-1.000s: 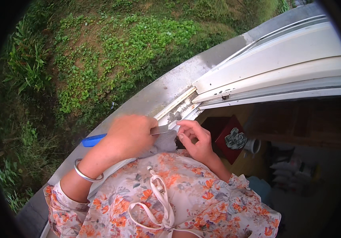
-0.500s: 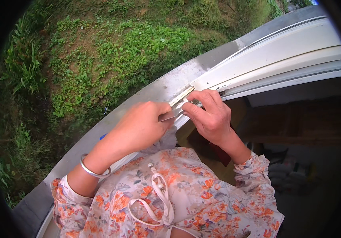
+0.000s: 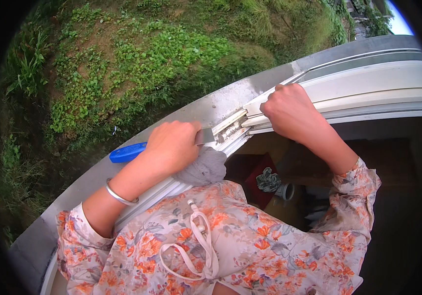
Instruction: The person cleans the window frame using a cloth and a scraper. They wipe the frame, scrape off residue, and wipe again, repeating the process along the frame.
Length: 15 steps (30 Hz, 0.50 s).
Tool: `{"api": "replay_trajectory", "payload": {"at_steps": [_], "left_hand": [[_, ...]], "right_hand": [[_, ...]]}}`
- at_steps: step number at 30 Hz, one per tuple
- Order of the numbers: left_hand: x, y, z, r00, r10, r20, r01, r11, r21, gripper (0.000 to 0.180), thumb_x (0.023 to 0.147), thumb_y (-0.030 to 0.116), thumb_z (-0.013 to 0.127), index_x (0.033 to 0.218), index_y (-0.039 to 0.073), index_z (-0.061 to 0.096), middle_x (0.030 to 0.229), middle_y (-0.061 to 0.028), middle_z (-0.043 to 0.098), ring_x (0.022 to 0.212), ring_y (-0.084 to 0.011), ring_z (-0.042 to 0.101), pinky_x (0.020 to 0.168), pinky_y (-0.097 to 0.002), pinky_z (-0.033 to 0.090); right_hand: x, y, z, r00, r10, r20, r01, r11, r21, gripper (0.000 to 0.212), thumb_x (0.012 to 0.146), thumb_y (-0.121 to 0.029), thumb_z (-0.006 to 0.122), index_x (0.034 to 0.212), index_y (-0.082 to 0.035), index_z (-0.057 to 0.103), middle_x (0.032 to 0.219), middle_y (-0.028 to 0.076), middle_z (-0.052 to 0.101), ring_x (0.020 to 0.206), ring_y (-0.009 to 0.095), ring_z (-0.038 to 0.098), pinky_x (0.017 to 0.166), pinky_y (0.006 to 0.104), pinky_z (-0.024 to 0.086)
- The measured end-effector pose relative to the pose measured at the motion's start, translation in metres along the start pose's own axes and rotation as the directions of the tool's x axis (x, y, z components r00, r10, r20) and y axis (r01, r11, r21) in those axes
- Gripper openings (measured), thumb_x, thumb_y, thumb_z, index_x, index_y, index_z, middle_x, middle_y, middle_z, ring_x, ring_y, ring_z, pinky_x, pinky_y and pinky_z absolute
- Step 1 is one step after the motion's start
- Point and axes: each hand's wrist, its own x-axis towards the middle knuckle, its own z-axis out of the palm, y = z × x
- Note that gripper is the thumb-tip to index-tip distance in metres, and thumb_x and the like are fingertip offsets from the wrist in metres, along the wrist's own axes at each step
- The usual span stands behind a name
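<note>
My left hand (image 3: 171,145) is closed round a scraper (image 3: 127,153) with a blue handle and a flat metal blade. The handle sticks out to the left, and the blade shows on the right, over the white window track (image 3: 243,142). Below this hand a grey cloth (image 3: 203,168) lies bunched over the track. Pale crumbly dirt (image 3: 230,130) fills a stretch of the groove, right of the blade. My right hand (image 3: 292,110) is closed by the end of the white sliding sash (image 3: 358,81). Its fingertips are hidden, so whether it holds anything does not show.
Beyond the track runs a grey concrete ledge (image 3: 230,96), with green plants and soil (image 3: 171,49) below it outside. Indoors, at the right, stand a dark red box (image 3: 250,177) and a small white round container (image 3: 285,191). The room there is dim.
My right hand has moved away from the blade, up and right to the sash, and its fingers have closed. The left hand has drawn back slightly left, exposing the dirty groove and blue handle.
</note>
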Motion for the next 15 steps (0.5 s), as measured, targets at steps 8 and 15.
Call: {"api": "replay_trajectory", "payload": {"at_steps": [8,15], "left_hand": [[-0.012,0.003,0.023,0.995,0.094,-0.017,-0.093,0.995,0.038,0.015,0.08,0.006,0.061,0.095,0.004,0.06,0.081,-0.0208,0.07,0.077,-0.0443,0.068,0.068,-0.0558,0.052],[-0.01,0.002,0.032,0.99,0.138,-0.032,-0.137,0.99,0.041,0.016,0.081,0.004,0.059,0.097,0.002,0.059,0.086,-0.02,0.07,0.077,-0.0436,0.068,0.068,-0.0554,0.052]], "right_hand": [[0.054,-0.016,0.043,0.978,-0.059,0.199,0.068,0.997,-0.038,0.004,0.073,-0.014,0.071,0.071,-0.013,0.074,0.072,0.008,0.071,0.072,0.026,0.071,0.061,0.0384,0.051],[0.047,-0.068,0.056,0.927,-0.018,0.374,0.049,0.996,-0.075,0.005,0.074,-0.016,0.073,0.074,-0.019,0.077,0.073,0.001,0.073,0.072,0.019,0.073,0.058,0.0332,0.052]]}}
